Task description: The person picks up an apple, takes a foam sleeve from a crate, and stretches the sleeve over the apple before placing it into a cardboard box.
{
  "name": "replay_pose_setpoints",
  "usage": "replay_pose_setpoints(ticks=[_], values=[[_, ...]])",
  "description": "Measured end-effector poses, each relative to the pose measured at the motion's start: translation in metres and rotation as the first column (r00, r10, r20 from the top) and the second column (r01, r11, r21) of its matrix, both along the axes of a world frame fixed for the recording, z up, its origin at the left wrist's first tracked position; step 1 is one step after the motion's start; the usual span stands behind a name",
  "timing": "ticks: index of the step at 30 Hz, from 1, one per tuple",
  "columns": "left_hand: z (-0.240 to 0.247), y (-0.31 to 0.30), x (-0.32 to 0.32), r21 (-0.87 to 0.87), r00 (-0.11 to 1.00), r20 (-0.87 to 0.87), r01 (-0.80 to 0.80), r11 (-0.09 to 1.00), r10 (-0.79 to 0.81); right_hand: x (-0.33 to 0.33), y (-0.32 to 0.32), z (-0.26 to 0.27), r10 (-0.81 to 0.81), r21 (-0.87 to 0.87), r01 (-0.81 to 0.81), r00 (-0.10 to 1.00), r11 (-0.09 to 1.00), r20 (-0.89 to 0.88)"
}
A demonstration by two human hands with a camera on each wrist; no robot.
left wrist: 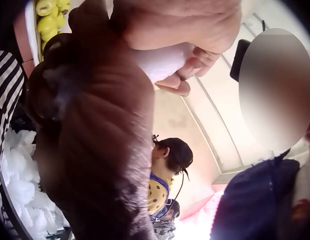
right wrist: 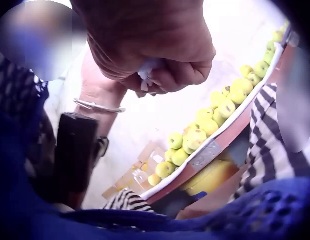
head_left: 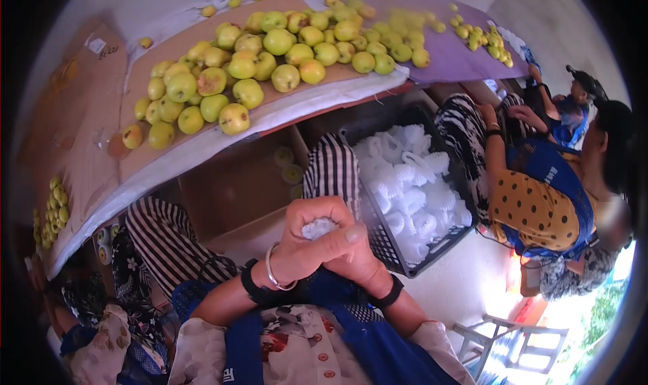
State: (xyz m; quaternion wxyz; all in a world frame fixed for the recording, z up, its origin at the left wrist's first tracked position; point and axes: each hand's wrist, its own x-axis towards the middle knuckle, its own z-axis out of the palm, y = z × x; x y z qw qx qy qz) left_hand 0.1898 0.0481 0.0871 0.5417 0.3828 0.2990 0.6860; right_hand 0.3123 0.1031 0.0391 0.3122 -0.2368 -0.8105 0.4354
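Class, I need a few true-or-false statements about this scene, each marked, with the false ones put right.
1. The left grip and right grip close around white foam. True.

2. The bracelet is on the right arm. False: it is on the left arm.

3. The black crate holds white foam nets. True.

4. The apples on the table are all deep red. False: they are mostly yellow-green.

5. In the head view, the person in the dotted top is left of the crate. False: that person is to its right.
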Motion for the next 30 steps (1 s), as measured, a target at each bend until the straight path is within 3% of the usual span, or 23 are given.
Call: replay_pose_setpoints(ticks=[1,4,8,9,11,13,16,22,27,29,30], values=[[0.002,0.002,0.001,0.006,0.998,0.061,-0.009,1.0,0.009,-0.001,0.002,-0.007,-0.006,0.117,0.0,0.999,0.993,0.054],[-0.011,-0.006,-0.007,-0.023,0.947,0.295,0.143,0.989,-0.13,0.006,0.008,-0.021,0.225,0.326,-0.279,0.955,0.903,0.195],[-0.002,-0.028,-0.012,0.055,0.908,0.379,0.173,0.983,-0.181,0.007,-0.003,0.002,0.431,-0.05,-0.431,0.902,0.901,0.006],[0.002,-0.031,-0.012,0.124,0.91,0.369,0.156,0.98,-0.191,0.007,-0.004,0.009,0.446,-0.248,-0.43,0.895,0.868,0.01],[0.018,-0.033,-0.011,0.232,0.905,0.38,0.106,0.967,-0.191,0.007,-0.007,0.017,0.442,-0.369,-0.436,0.894,0.821,-0.072],[0.029,-0.039,-0.018,0.286,0.917,0.334,0.123,0.95,-0.218,-0.007,-0.005,0.025,0.522,-0.279,-0.583,0.811,0.763,-0.266],[0.053,-0.05,-0.021,0.381,0.932,0.251,0.152,0.912,-0.26,-0.018,-0.005,0.034,0.613,-0.273,-0.71,0.701,0.649,-0.364],[0.052,-0.074,-0.018,0.475,0.893,0.285,0.183,0.861,-0.347,-0.031,-0.01,0.034,0.737,-0.384,-0.809,0.575,0.446,-0.355],[0.05,-0.084,-0.031,0.52,0.919,0.244,0.147,0.841,-0.311,-0.046,-0.014,0.032,0.804,-0.45,-0.843,0.473,0.294,-0.36],[0.037,-0.076,-0.04,0.575,0.943,0.211,0.093,0.813,-0.257,-0.053,-0.015,0.032,0.806,-0.524,-0.81,0.484,0.265,-0.34],[0.034,-0.08,-0.049,0.418,0.953,0.272,0.007,0.909,-0.132,-0.057,-0.012,0.039,0.785,-0.578,-0.746,0.558,0.332,-0.269]])
